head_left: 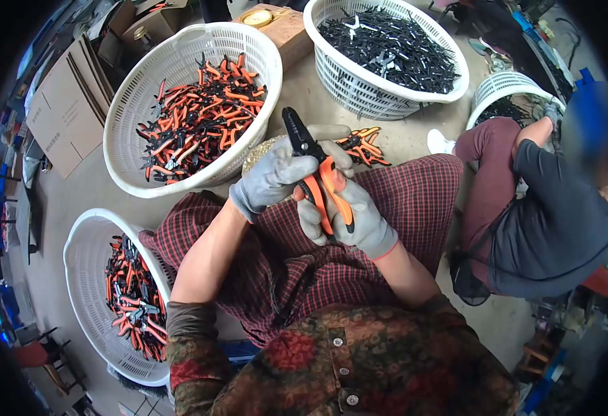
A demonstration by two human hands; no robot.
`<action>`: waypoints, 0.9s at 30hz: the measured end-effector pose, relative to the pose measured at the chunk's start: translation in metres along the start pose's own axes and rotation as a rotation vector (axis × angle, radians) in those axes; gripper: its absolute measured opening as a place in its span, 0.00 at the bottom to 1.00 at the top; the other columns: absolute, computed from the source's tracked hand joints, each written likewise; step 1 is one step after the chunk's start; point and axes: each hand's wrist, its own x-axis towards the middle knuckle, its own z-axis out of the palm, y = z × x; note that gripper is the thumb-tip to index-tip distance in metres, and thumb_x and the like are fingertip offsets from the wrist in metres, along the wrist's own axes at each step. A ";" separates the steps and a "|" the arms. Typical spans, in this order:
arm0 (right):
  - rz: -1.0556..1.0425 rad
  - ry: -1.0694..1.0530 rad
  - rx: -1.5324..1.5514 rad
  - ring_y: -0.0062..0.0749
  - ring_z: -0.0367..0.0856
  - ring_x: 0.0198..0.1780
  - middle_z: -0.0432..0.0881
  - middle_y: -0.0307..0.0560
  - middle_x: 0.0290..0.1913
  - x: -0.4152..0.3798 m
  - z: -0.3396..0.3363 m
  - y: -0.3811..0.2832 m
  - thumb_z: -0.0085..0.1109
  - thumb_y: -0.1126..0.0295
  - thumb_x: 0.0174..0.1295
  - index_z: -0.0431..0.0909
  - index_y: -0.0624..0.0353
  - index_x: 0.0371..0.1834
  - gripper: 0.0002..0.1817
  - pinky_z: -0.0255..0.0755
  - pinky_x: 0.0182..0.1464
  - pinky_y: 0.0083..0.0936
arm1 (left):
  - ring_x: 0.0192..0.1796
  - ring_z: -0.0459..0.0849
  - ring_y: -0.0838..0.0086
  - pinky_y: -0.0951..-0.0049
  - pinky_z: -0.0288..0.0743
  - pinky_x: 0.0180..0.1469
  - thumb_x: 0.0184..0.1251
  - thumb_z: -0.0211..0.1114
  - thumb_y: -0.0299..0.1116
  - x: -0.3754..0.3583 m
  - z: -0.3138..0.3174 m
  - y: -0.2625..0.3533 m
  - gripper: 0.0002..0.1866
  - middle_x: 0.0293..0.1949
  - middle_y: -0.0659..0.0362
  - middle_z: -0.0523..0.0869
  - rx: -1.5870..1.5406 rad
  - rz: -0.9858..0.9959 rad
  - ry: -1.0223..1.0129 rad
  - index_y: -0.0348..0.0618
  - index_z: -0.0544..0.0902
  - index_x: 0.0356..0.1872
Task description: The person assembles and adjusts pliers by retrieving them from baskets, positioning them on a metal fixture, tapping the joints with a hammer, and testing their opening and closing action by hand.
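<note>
Grey floor, white baskets of tools around. Orange-handled pliers sit above checked cloth on the lap; left hand grips near the pivot, right hand wraps the handles. Risks: loose glove grip could drop them; handles closing suddenly could pinch a finger.

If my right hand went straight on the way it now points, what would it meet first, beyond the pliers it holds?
Most likely the left hand, which also grips the pliers, ahead of the right hand; one view leaves depth uncertain.
</note>
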 end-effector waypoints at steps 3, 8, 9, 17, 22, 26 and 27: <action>-0.007 -0.050 -0.029 0.38 0.78 0.27 0.76 0.50 0.31 0.000 0.000 0.005 0.42 0.43 0.65 0.68 0.68 0.51 0.33 0.73 0.28 0.28 | 0.45 0.82 0.67 0.68 0.74 0.52 0.61 0.62 0.44 0.003 -0.013 -0.012 0.29 0.41 0.50 0.83 -0.008 0.151 -0.134 0.31 0.71 0.55; -0.019 -0.040 0.019 0.35 0.80 0.29 0.79 0.48 0.31 0.005 -0.013 0.004 0.41 0.46 0.68 0.69 0.68 0.51 0.30 0.75 0.30 0.27 | 0.58 0.75 0.62 0.63 0.68 0.62 0.61 0.58 0.60 0.006 -0.020 -0.018 0.46 0.58 0.47 0.73 -0.276 0.110 -0.105 0.35 0.54 0.69; -0.008 -0.024 0.005 0.35 0.80 0.29 0.79 0.48 0.30 0.006 -0.018 0.004 0.41 0.44 0.67 0.70 0.68 0.50 0.31 0.74 0.30 0.27 | 0.59 0.74 0.62 0.62 0.66 0.63 0.61 0.57 0.61 0.008 -0.026 -0.015 0.45 0.59 0.47 0.72 -0.312 0.116 0.049 0.35 0.57 0.68; 0.016 0.091 -0.206 0.30 0.80 0.28 0.78 0.44 0.29 0.012 -0.036 0.000 0.35 0.43 0.69 0.71 0.65 0.49 0.32 0.73 0.28 0.24 | 0.56 0.76 0.60 0.56 0.68 0.60 0.67 0.56 0.45 -0.009 -0.091 0.012 0.25 0.54 0.49 0.77 -0.644 0.293 0.566 0.36 0.71 0.57; 0.060 0.538 -0.949 0.20 0.79 0.27 0.78 0.41 0.26 0.031 -0.057 -0.022 0.47 0.59 0.70 0.73 0.65 0.48 0.18 0.74 0.27 0.16 | 0.53 0.77 0.61 0.60 0.70 0.60 0.69 0.54 0.41 -0.017 -0.097 0.016 0.24 0.52 0.48 0.77 -0.544 0.284 0.568 0.31 0.68 0.57; -0.303 0.621 -1.611 0.46 0.80 0.26 0.80 0.54 0.24 0.036 -0.040 -0.028 0.50 0.52 0.65 0.74 0.66 0.39 0.22 0.73 0.31 0.37 | 0.51 0.78 0.61 0.59 0.71 0.59 0.71 0.50 0.40 -0.020 -0.099 0.017 0.23 0.52 0.48 0.78 -0.574 0.248 0.484 0.31 0.68 0.57; -0.235 0.650 -1.798 0.49 0.81 0.27 0.80 0.54 0.25 0.039 -0.046 -0.022 0.49 0.52 0.65 0.75 0.66 0.39 0.23 0.73 0.32 0.39 | 0.51 0.78 0.61 0.59 0.72 0.58 0.71 0.50 0.40 -0.020 -0.096 0.018 0.22 0.52 0.48 0.78 -0.553 0.244 0.503 0.31 0.68 0.57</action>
